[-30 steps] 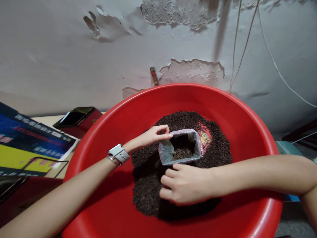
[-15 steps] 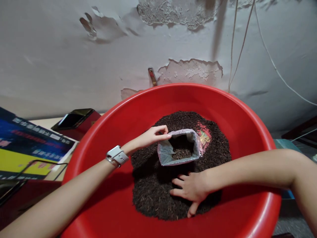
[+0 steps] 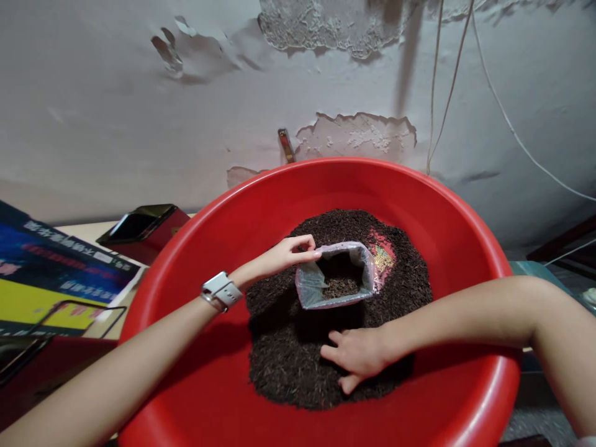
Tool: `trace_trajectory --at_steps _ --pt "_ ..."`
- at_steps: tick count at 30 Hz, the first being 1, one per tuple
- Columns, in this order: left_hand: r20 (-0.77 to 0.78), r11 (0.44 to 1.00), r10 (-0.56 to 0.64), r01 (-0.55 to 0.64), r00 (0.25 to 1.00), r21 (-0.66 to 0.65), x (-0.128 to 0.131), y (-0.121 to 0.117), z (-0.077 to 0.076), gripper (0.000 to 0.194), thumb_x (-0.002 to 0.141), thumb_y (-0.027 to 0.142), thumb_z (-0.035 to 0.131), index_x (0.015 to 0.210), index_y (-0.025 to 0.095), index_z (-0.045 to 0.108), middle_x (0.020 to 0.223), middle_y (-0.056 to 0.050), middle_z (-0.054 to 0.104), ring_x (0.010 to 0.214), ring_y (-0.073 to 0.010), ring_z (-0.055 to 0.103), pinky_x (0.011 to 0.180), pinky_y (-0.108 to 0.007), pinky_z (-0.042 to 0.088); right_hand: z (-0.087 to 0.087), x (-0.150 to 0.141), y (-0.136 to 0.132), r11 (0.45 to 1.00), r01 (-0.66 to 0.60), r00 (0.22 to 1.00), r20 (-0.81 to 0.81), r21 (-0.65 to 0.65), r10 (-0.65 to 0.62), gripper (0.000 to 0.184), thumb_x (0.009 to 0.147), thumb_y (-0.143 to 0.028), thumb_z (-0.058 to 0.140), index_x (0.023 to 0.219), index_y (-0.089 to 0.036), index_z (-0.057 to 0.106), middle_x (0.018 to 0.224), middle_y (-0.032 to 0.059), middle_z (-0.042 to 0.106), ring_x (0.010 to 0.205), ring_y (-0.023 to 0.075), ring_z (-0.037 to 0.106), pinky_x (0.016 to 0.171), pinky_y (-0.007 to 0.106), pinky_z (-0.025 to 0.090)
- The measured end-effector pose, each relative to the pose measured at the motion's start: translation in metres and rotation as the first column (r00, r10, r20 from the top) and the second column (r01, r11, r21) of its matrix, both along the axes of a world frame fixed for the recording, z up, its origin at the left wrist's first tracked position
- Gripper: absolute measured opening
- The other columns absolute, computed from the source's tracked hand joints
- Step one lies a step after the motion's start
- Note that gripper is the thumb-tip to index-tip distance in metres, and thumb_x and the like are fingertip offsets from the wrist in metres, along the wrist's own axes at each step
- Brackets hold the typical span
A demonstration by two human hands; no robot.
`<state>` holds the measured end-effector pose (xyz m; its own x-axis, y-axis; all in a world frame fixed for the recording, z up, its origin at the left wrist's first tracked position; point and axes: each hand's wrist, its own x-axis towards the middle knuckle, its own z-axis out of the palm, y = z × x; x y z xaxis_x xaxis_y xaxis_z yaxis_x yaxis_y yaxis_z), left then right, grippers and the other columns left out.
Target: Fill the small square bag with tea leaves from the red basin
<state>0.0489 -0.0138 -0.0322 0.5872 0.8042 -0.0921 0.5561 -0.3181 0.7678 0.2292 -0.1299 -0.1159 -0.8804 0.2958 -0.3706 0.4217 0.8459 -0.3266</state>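
Note:
My left hand [image 3: 295, 251], with a white watch [image 3: 221, 290] at its wrist, pinches the rim of an open plastic bag [image 3: 333, 303] between thumb and finger. The bag stands tilted with its mouth facing me, and some dark leaves lie inside. Around it spreads a heap of dark loose tea leaves [image 3: 293, 372] in a big red basin [image 3: 209, 379]. Just in front of the bag, my right hand [image 3: 357, 354] digs palm down into the heap. Its fingers curl in among the leaves, and the fingertips are partly buried.
Beside the bag a pink and gold printed patch [image 3: 384, 259] shows through the leaves. To the left are a dark red box [image 3: 149, 226] and a blue and yellow printed sheet [image 3: 69, 273]. Behind the basin rises a peeling wall [image 3: 116, 136] with hanging cords [image 3: 434, 93].
My right hand's fingers have drawn in from a wide spread, and its thumb has moved up and left toward them. My left hand and the bag have stayed nearly still.

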Motion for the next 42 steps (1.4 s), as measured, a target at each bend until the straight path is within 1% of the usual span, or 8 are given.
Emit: trace_trajectory --at_steps 3,7,14,22,28,33,36,42 --pt "0.0 1.0 -0.001 0.001 1.0 -0.003 0.0 0.0 0.0 0.036 0.072 0.053 0.053 0.071 0.017 0.045 0.07 0.003 0.045 0.065 -0.0114 0.039 0.059 -0.023 0.031 0.0 0.001 0.001 1.0 0.023 1.0 0.002 -0.004 -0.023 0.064 0.072 -0.05 0.058 0.12 -0.009 0.043 0.11 0.0235 0.051 0.085 0.0299 0.061 0.062 0.036 0.049" --pt "0.001 1.0 0.001 -0.001 1.0 -0.004 -0.001 0.001 -0.002 0.036 0.072 0.052 0.053 0.071 0.017 0.045 0.069 0.003 0.045 0.064 -0.0115 0.039 0.059 -0.023 0.031 -0.002 0.002 0.002 0.994 -0.011 0.998 -0.058 0.108 0.018 0.064 0.069 -0.052 0.06 0.114 -0.007 0.048 0.113 0.0248 0.049 0.1 0.0345 0.054 0.073 0.041 0.047" --pt "0.034 0.999 -0.036 0.037 0.999 -0.007 -0.003 0.005 -0.007 0.034 0.074 0.05 0.054 0.072 0.017 0.046 0.07 0.003 0.043 0.064 -0.0106 0.038 0.058 -0.023 0.03 -0.004 0.002 0.001 0.997 -0.047 0.999 -0.024 0.067 0.049 0.061 0.075 -0.051 0.054 0.115 -0.005 0.046 0.107 0.0218 0.055 0.089 0.0287 0.06 0.068 0.037 0.049" --pt "0.034 0.999 -0.029 0.03 0.999 -0.016 -0.002 0.003 -0.004 0.035 0.073 0.05 0.054 0.07 0.017 0.044 0.067 0.004 0.041 0.061 -0.0097 0.036 0.057 -0.022 0.028 0.006 0.001 -0.002 1.0 0.026 0.995 0.099 0.007 -0.026 0.049 0.082 -0.05 0.044 0.112 -0.012 0.048 0.094 0.0158 0.064 0.077 0.0269 0.065 0.055 0.034 0.048" --pt "0.036 1.0 -0.03 0.03 0.999 -0.01 -0.002 0.003 -0.004 0.035 0.073 0.051 0.053 0.071 0.017 0.045 0.068 0.004 0.042 0.062 -0.0103 0.037 0.058 -0.023 0.029 0.029 -0.007 -0.001 0.984 -0.017 0.997 -0.066 0.18 0.029 0.035 0.087 -0.045 0.038 0.1 -0.014 0.049 0.08 0.0083 0.065 0.063 0.0201 0.064 0.048 0.027 0.044" --pt "0.016 0.999 -0.041 0.041 0.999 0.029 -0.001 0.002 -0.001 0.035 0.074 0.051 0.052 0.072 0.017 0.047 0.068 0.003 0.044 0.065 -0.0114 0.039 0.06 -0.023 0.031 0.065 -0.012 0.011 0.899 0.044 0.959 -0.27 0.435 0.083 0.03 0.089 -0.04 0.032 0.099 -0.015 0.046 0.08 0.0061 0.059 0.058 0.0145 0.058 0.043 0.023 0.035" --pt "0.016 0.998 -0.044 0.043 0.999 0.034 -0.001 0.002 -0.001 0.035 0.074 0.052 0.052 0.073 0.016 0.047 0.068 0.003 0.045 0.066 -0.0116 0.039 0.06 -0.023 0.032 0.079 -0.01 0.025 0.831 0.15 0.942 -0.331 0.536 0.044 0.03 0.091 -0.037 0.027 0.099 -0.015 0.045 0.08 0.0063 0.057 0.063 0.0153 0.056 0.046 0.024 0.035" --pt "0.027 0.999 -0.021 0.019 0.999 0.044 -0.002 0.003 -0.004 0.034 0.074 0.05 0.051 0.072 0.016 0.046 0.068 0.003 0.046 0.067 -0.0121 0.041 0.061 -0.024 0.033 0.087 -0.001 0.05 0.576 0.354 0.913 -0.406 0.737 -0.043 0.026 0.087 -0.029 0.035 0.099 -0.011 0.048 0.099 0.0158 0.053 0.092 0.0255 0.049 0.073 0.039 0.039"
